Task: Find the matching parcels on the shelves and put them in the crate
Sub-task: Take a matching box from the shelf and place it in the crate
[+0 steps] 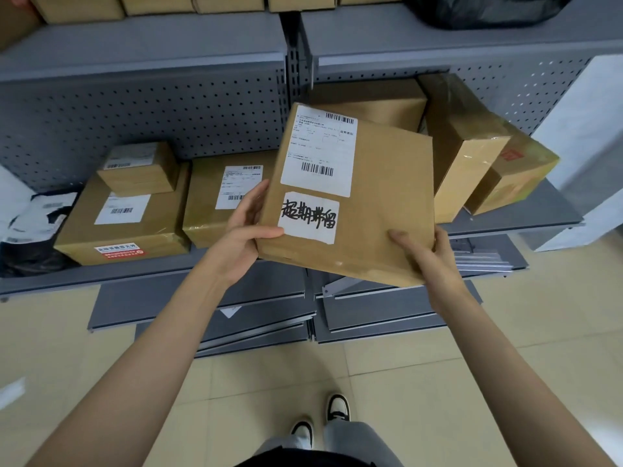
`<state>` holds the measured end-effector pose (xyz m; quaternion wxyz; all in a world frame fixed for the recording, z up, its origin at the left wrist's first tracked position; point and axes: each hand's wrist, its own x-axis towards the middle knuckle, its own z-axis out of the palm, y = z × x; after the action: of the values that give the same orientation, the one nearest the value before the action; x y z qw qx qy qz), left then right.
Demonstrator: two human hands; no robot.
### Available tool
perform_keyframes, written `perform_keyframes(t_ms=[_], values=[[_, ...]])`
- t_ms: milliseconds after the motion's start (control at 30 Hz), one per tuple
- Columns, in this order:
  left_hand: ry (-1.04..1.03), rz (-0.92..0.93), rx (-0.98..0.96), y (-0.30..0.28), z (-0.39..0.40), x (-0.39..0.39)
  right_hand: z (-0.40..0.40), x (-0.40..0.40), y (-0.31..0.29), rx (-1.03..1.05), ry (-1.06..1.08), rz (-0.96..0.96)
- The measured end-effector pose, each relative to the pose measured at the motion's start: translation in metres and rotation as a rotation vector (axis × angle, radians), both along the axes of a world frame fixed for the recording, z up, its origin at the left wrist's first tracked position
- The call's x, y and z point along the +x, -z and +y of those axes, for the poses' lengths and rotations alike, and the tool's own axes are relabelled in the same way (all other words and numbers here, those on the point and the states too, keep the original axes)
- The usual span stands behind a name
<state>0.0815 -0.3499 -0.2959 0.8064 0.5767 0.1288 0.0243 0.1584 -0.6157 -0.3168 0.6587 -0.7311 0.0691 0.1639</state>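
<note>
I hold a flat brown cardboard parcel [374,200] in front of the grey shelf [141,274], tilted with its top face toward me. It carries a white shipping label with barcodes and a white sticker with black handwritten characters. My left hand [247,230] grips its lower left edge, thumb on the top face. My right hand [424,254] grips its lower right corner, thumb on top. No crate is in view.
On the shelf lie more brown parcels: a wide one [124,227] with a small box [140,170] stacked on it, one in the middle [222,197], and several leaning at the right [468,146]. Black-and-white poly bags [30,224] sit far left. Loose grey shelf boards [371,311] lie on the tiled floor.
</note>
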Motion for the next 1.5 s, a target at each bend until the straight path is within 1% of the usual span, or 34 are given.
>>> perform_keyframes(t_ms=[100,200,267,367,433,467,533,600,733,900,1033,1167,1267,1367,1500], values=[[0.11,0.002,0.108,-0.001,0.004,0.005,-0.008,-0.008,0.006,-0.038,-0.063,-0.095],[0.212,0.022,0.229,-0.005,0.002,0.013,-0.017,-0.02,0.009,-0.028,-0.041,-0.196],[0.255,0.038,0.363,-0.009,-0.001,0.019,-0.022,-0.03,0.009,-0.018,-0.017,-0.248],[0.303,0.092,0.629,-0.013,-0.012,0.027,-0.028,-0.047,0.008,-0.028,0.058,-0.314],[0.326,0.088,0.802,-0.014,-0.025,0.033,-0.034,-0.065,0.008,-0.044,0.13,-0.336],[0.349,0.065,0.86,-0.014,-0.033,0.034,-0.039,-0.076,0.009,-0.053,0.175,-0.34],[0.432,-0.007,0.916,-0.009,-0.051,0.035,-0.052,-0.102,0.014,-0.071,0.273,-0.338],[0.556,-0.081,0.923,-0.003,-0.075,0.033,-0.068,-0.133,0.02,-0.092,0.38,-0.324],[0.84,-0.203,0.844,0.012,-0.137,0.013,-0.106,-0.214,0.033,-0.125,0.595,-0.272],[1.143,-0.316,0.799,0.026,-0.23,-0.036,-0.142,-0.331,0.036,-0.156,0.914,-0.23],[1.41,-0.406,0.739,0.025,-0.311,-0.093,-0.156,-0.43,0.035,-0.207,1.173,-0.196],[1.641,-0.488,0.702,0.02,-0.382,-0.172,-0.164,-0.525,0.035,-0.242,1.408,-0.151],[1.796,-0.527,0.683,0.02,-0.43,-0.246,-0.167,-0.6,0.038,-0.268,1.594,-0.14],[1.929,-0.571,0.655,0.024,-0.473,-0.336,-0.169,-0.686,0.042,-0.26,1.737,-0.086],[2.13,-0.609,0.63,0.028,-0.518,-0.477,-0.163,-0.815,0.043,-0.252,1.927,-0.035]])
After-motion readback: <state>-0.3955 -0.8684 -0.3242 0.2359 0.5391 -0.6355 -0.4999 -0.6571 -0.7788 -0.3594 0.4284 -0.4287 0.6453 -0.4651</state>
